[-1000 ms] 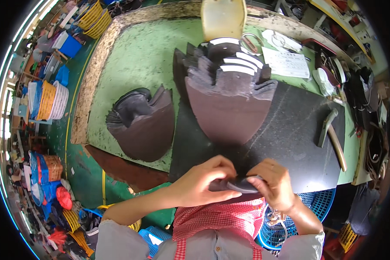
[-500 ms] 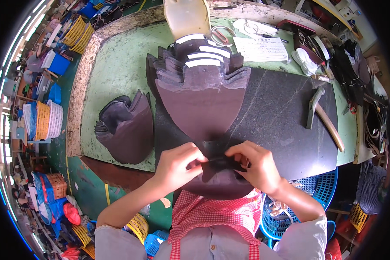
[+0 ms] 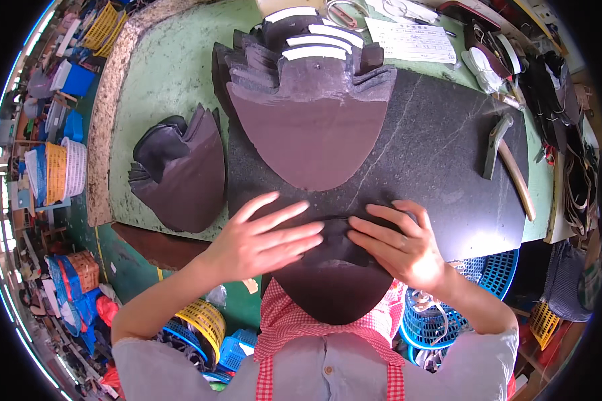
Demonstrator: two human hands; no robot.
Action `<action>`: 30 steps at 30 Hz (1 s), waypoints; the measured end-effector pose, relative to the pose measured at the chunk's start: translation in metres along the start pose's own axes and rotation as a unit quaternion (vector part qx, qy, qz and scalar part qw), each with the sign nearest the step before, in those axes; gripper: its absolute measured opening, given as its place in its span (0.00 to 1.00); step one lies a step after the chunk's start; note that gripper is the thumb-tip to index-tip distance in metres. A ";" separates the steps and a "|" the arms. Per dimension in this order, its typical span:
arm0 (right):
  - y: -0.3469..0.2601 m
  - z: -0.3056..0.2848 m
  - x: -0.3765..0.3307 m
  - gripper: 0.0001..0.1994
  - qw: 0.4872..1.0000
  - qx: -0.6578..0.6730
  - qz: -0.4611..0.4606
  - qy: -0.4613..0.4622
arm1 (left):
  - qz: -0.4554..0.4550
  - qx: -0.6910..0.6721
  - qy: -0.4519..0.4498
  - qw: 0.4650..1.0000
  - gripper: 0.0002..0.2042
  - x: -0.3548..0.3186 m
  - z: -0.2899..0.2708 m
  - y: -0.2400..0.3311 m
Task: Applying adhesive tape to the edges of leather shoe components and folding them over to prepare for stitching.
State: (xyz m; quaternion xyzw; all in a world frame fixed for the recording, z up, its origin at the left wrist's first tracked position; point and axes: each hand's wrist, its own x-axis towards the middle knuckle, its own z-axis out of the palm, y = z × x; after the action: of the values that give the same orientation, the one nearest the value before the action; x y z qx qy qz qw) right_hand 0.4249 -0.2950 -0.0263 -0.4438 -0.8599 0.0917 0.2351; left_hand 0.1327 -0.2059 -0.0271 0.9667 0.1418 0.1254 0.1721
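Observation:
A dark brown, rounded shoe-upper piece [image 3: 334, 287] lies over the near edge of the black work slab [image 3: 441, 187], its lower part hanging in front of my checked apron. My left hand [image 3: 254, 237] rests flat on its left side, fingers spread. On the opposite side, my right hand [image 3: 403, 242] also has its fingers stretched out over the piece. Neither hand grips it. Just beyond my hands is a stack of similar upper pieces [image 3: 314, 134], with white strips along their far tabs. More folded pieces [image 3: 187, 187] lie to the left.
A hammer [image 3: 507, 160] lies on the slab's right side. Behind the stack are a written paper sheet [image 3: 411, 41] and a roll of white tape [image 3: 481, 70]. Blue baskets [image 3: 491, 287] stand below the table at right, a yellow basket [image 3: 204, 324] at lower left.
My fingers have gone from pinching the piece's upper edge to lying spread over it. The piece now lies flatter and hangs lower. The view has shifted, so the table appears higher.

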 end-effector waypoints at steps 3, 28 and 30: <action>0.011 -0.011 -0.013 0.18 0.998 0.052 0.028 -0.017 | -0.046 -0.010 -0.021 0.999 0.21 -0.028 -0.003 0.012; 0.057 0.011 0.144 0.33 0.957 0.130 0.202 0.161 | -0.211 0.055 0.263 0.940 0.35 0.087 -0.022 -0.070; 0.061 0.013 0.142 0.39 0.949 0.161 0.226 0.152 | -0.213 0.081 0.276 0.934 0.35 0.094 -0.016 -0.079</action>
State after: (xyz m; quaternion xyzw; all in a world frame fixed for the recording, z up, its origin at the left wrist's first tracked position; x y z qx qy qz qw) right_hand 0.3922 -0.1435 -0.0143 -0.5910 -0.6652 0.2112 0.4044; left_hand 0.1968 -0.1000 -0.0239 0.8518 0.3960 0.3355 0.0705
